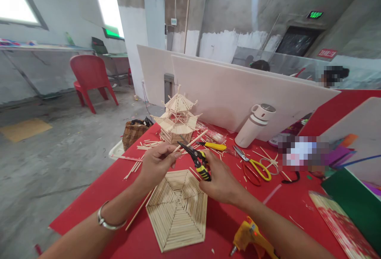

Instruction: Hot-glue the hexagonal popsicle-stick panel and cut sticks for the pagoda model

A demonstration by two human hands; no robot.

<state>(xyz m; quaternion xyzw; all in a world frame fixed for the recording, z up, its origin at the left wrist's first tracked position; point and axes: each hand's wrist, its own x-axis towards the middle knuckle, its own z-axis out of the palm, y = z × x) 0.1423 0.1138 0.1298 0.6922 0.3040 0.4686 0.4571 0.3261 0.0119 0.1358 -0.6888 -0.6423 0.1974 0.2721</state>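
Note:
My left hand (159, 163) is closed in a pinch on a thin wooden stick (177, 148), held up over the table. In my right hand (222, 177) are black-and-yellow cutting pliers (195, 157), their jaws at the stick close to my left fingertips. Whether the blades touch it I cannot tell. Below both hands lies a flat hexagonal panel (181, 215) of sticks laid in concentric rings. Behind them stands a small pagoda model (177, 118) built of the same sticks, with two tiers of roof.
Loose sticks (133, 167) lie scattered about the red table (98, 211). To the right are a yellow-handled knife (216, 146), scissors (258, 169), and a white flask (251, 128). An orange glue gun (250, 237) lies near my right forearm. White boards (214, 86) stand along the back.

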